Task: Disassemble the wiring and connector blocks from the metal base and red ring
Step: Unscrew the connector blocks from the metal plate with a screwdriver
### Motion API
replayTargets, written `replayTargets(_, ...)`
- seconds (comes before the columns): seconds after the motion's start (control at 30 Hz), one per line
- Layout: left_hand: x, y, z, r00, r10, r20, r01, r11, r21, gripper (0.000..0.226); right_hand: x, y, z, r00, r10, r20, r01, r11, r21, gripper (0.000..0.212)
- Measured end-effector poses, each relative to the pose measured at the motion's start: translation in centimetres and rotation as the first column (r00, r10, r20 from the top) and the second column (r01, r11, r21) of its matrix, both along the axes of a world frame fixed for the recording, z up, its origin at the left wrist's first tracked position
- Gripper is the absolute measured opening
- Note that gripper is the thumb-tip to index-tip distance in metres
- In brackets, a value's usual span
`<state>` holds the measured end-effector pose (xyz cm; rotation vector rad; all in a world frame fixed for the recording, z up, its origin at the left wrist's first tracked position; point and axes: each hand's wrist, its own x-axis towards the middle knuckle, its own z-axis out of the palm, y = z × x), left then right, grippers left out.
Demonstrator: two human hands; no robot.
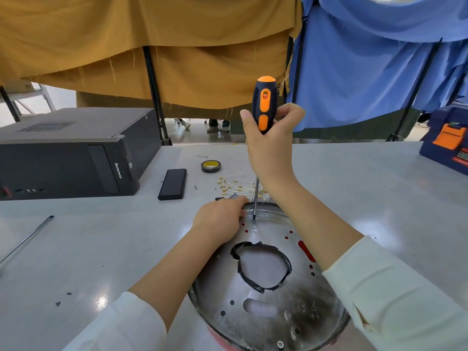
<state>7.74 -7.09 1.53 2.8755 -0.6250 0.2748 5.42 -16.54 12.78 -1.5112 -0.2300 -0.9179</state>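
A round metal base (276,310) lies on the table in front of me, its central hole edged with black tape (260,268). Red shows through its slots and at its lower rim, the red ring (222,342) underneath. My right hand (272,145) grips the orange-and-black screwdriver (263,105) upright, its tip on a screw at the base's far edge. My left hand (219,220) rests on the base's far-left rim, fingers against a small dark part (229,197). Loose white wires with brass terminals (238,186) lie on the table just beyond the base.
A black computer case (68,153) stands at the left. A black rectangular block (173,184) and a roll of tape (211,166) lie behind the wires. A metal rod (25,240) lies at far left. A blue toolbox (448,140) sits at the right edge.
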Motion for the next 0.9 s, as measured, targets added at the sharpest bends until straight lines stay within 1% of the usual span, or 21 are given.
replayTargets(0.07,0.0,0.0,0.0,1.0,0.002,-0.001,-0.002,1.0,-0.007,0.033,0.0,0.4,-0.4,0.995,-0.081,0.055,0.079,0.996,0.038,0.04)
replayTargets(0.1,0.0,0.1,0.0,1.0,-0.001,-0.005,0.001,1.0,-0.007,0.033,0.1,0.4,-0.6,0.994,-0.093,0.062,0.09,0.994,0.057,0.038)
replayTargets(0.2,0.0,0.1,0.1,1.0,-0.006,-0.017,0.005,1.0,-0.009,0.033,0.3,0.5,-0.8,0.998,-0.031,0.056,0.027,0.997,0.073,0.032)
replayTargets(0.3,0.0,0.1,0.2,1.0,-0.015,-0.012,0.015,1.0,0.001,0.031,0.2,0.3,-1.0,0.999,0.013,0.039,-0.013,1.0,0.004,0.048)
replayTargets(0.33,0.0,0.1,0.2,1.0,-0.017,-0.01,0.017,1.0,0.005,0.031,0.1,0.3,-1.0,0.999,0.025,0.026,-0.024,0.999,-0.037,0.047)
replayTargets(0.4,0.0,0.1,0.2,1.0,-0.018,-0.01,0.018,1.0,0.009,0.033,0.1,0.1,-0.8,0.999,0.048,-0.015,-0.049,0.996,-0.078,0.031)
replayTargets(0.43,0.0,0.1,0.2,1.0,-0.017,-0.013,0.018,1.0,0.008,0.033,0.1,0.1,-0.6,0.998,0.054,-0.033,-0.056,0.997,-0.058,0.023)
replayTargets(0.47,-0.1,0.1,0.2,1.0,-0.016,-0.017,0.016,1.0,0.005,0.034,0.2,0.0,-0.4,0.998,0.053,-0.043,-0.054,0.998,-0.027,0.019)
replayTargets(0.53,-0.2,0.1,0.2,1.0,-0.014,-0.022,0.014,1.0,0.006,0.033,0.4,0.1,-0.1,0.998,0.014,-0.055,-0.014,1.0,0.0,0.017)
replayTargets(0.6,-0.2,0.0,0.3,1.0,-0.013,-0.02,0.014,1.0,0.013,0.03,0.7,0.3,0.0,0.996,-0.05,-0.069,0.049,0.999,-0.016,0.014)
replayTargets(0.67,-0.3,0.0,0.4,1.0,-0.013,-0.016,0.013,1.0,0.018,0.025,0.8,0.3,0.3,0.993,-0.076,-0.094,0.076,0.997,0.002,0.019)
replayTargets(0.7,-0.3,0.0,0.5,1.0,-0.013,-0.017,0.013,1.0,0.019,0.024,0.8,0.2,0.5,0.994,-0.033,-0.104,0.036,0.999,0.028,0.026)
replayTargets(0.73,-0.3,0.0,0.5,1.0,-0.013,-0.019,0.014,1.0,0.018,0.023,0.8,0.1,0.7,0.99,0.069,-0.119,-0.062,0.996,0.061,0.03)
replayTargets(0.77,-0.4,0.0,0.5,1.0,-0.014,-0.023,0.014,1.0,0.018,0.023,0.8,-0.1,0.9,0.968,0.205,-0.144,-0.194,0.977,0.09,0.032)
replayTargets(0.8,-0.4,0.0,0.5,1.0,-0.013,-0.026,0.014,1.0,0.02,0.024,0.7,-0.3,1.1,0.927,0.332,-0.175,-0.318,0.942,0.105,0.034)
replayTargets(0.83,-0.4,0.1,0.6,1.0,-0.011,-0.029,0.011,1.0,0.023,0.024,0.6,-0.6,1.2,0.884,0.421,-0.203,-0.408,0.907,0.106,0.035)
replayTargets(0.87,-0.4,0.1,0.6,0.999,-0.008,-0.032,0.009,1.0,0.025,0.025,0.5,-0.9,1.2,0.856,0.466,-0.223,-0.458,0.884,0.091,0.036)
replayTargets(0.9,-0.4,0.1,0.6,0.999,-0.005,-0.036,0.006,1.0,0.025,0.025,0.4,-1.2,1.1,0.847,0.478,-0.232,-0.477,0.876,0.067,0.034)
